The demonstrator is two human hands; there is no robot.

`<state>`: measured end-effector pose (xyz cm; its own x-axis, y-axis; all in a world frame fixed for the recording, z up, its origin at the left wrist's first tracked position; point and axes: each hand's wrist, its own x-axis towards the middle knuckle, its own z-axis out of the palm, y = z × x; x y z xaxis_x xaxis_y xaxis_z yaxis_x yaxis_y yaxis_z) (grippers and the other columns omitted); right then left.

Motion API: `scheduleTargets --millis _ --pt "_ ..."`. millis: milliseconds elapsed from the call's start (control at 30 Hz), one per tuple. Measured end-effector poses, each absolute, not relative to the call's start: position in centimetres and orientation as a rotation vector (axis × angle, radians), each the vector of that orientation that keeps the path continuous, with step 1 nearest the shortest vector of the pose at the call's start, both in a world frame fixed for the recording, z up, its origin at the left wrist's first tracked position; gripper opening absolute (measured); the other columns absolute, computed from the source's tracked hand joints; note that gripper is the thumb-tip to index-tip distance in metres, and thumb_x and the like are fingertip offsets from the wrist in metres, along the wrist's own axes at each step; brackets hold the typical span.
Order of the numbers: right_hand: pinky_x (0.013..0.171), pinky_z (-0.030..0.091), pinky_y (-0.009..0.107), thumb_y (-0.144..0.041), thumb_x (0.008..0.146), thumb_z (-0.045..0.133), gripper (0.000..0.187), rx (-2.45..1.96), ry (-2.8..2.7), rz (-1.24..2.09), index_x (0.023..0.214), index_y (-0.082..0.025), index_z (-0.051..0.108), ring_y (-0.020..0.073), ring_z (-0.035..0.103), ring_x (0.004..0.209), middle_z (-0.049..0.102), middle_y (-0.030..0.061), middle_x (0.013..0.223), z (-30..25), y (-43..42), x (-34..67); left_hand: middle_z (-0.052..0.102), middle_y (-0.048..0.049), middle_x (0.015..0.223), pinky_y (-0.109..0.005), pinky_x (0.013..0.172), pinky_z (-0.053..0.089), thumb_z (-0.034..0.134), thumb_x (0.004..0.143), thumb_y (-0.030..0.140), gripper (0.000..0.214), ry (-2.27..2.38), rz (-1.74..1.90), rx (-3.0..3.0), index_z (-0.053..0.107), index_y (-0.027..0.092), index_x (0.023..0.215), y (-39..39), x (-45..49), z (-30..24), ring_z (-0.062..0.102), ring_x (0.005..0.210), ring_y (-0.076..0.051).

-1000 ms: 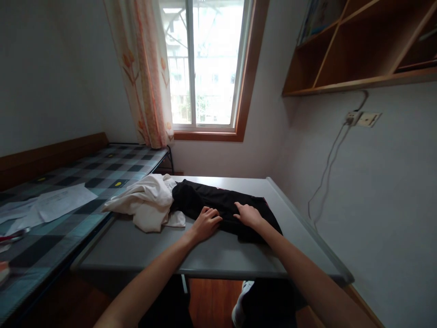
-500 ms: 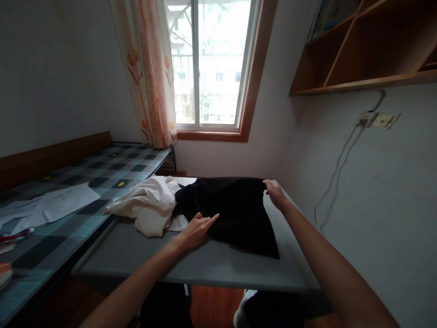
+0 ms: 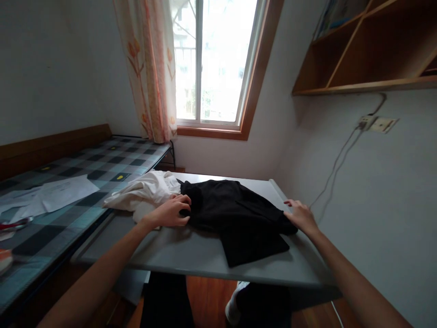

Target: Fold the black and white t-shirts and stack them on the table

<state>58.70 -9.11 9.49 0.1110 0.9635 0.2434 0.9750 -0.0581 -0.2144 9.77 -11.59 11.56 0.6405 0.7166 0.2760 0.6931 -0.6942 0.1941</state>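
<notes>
A black garment (image 3: 235, 205) lies bunched across the grey table (image 3: 164, 250); it has the shape of shorts, with two leg-like parts toward the right. My left hand (image 3: 172, 211) is at its left end, fingers curled and closed on the dark cloth. At the right end, my right hand (image 3: 302, 216) pinches the edge of one leg between thumb and fingers. The other leg hangs flat toward the table's front edge. Beside my left hand lies a crumpled white garment (image 3: 146, 189), partly covered by that hand and forearm.
To the left stands a bed with a checkered mattress (image 3: 136, 155), papers (image 3: 64, 193) on it. A window (image 3: 221, 64) and a flowered curtain (image 3: 153, 68) are ahead. Wooden shelves (image 3: 362, 54) and a socket with a cord (image 3: 367, 122) are on the right wall.
My right hand has come nearer and to the right, drawing the far leg over the garment. My left hand has moved left from the middle to the garment's left end.
</notes>
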Motion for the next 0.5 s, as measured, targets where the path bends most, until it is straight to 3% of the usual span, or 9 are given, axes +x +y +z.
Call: scheduleTargets --millis 100,200,367,500 --pt "0.086 0.051 0.039 -0.036 0.088 0.059 0.025 -1.926 -2.209 -0.109 0.107 -0.021 0.065 0.0230 0.061 0.099 0.063 0.0106 0.114 10.6 -9.4 54.6 0.062 -0.0046 0.118 -0.037 0.102 0.034 0.056 0.086 0.036 0.018 1.118 0.658 2.804 0.070 0.025 0.090 -11.2 12.6 11.7 0.054 0.114 -0.021" --pt "0.088 0.052 0.039 -0.037 0.094 0.053 0.029 -1.877 -2.282 -0.088 0.118 -0.022 0.059 0.0190 0.059 0.103 0.058 0.0080 0.125 10.7 -9.1 51.5 0.064 -0.0066 0.114 -0.036 0.096 0.038 0.057 0.086 0.033 0.020 1.056 0.594 2.842 0.069 0.026 0.100 -10.3 14.8 10.7 0.057 0.111 -0.021" --pt "0.088 0.052 0.041 -0.036 0.093 0.055 0.032 -1.844 -2.220 -0.040 0.120 -0.020 0.058 0.0198 0.060 0.103 0.058 0.0085 0.124 9.9 -8.6 49.7 0.066 -0.0068 0.102 -0.035 0.086 0.042 0.065 0.078 0.038 0.030 1.313 0.533 2.738 0.067 0.029 0.107 -9.8 15.5 8.5 0.061 0.100 -0.025" --pt "0.088 0.052 0.039 -0.036 0.093 0.056 0.030 -1.835 -2.025 0.023 0.119 -0.023 0.058 0.0194 0.059 0.104 0.057 0.0073 0.124 11.0 -8.3 51.2 0.064 -0.0071 0.092 -0.033 0.079 0.045 0.061 0.081 0.031 0.021 1.429 0.579 2.696 0.069 0.025 0.100 -9.1 13.5 9.7 0.063 0.087 -0.023"
